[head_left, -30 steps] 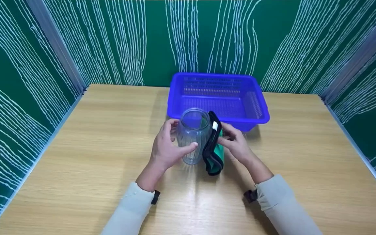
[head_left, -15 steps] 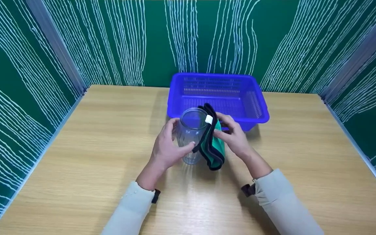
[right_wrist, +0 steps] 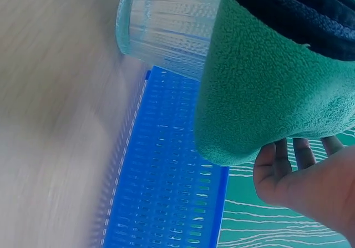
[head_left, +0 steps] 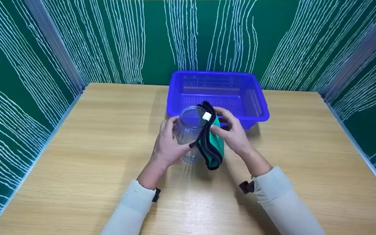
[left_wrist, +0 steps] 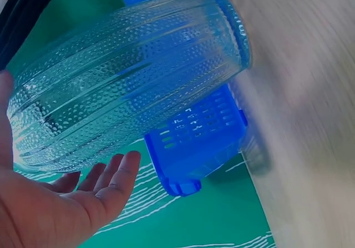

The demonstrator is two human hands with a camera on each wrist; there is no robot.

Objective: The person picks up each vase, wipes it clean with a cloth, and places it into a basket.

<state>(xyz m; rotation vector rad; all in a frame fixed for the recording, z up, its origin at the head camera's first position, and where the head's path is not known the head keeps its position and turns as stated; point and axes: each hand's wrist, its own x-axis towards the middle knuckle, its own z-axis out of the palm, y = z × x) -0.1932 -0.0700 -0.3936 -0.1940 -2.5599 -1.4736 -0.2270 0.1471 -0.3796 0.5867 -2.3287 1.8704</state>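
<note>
A clear glass jar (head_left: 185,135) with an open mouth and dimpled, ribbed sides stands upright in the head view. My left hand (head_left: 166,145) grips it from the left, fingers behind and thumb across the front. Against the jar's right side lies a folded green cloth (head_left: 216,140) with black edging and a white tag, held by my right hand (head_left: 235,135) between thumb and fingers. Its black edge overlaps the jar's rim and my left thumb tip. In the right wrist view the cloth (right_wrist: 272,87) hides much of the jar (right_wrist: 172,29).
A blue-purple plastic basket (head_left: 259,98) with slotted walls stands behind the jar, near the back of the wooden table (head_left: 93,147). Green walls (head_left: 157,49) with white wavy lines enclose the table at the back and both sides.
My right hand has moved the cloth upward and leftward along the jar, up to the rim and over my left thumb tip. The jar and left hand have stayed nearly in place.
</note>
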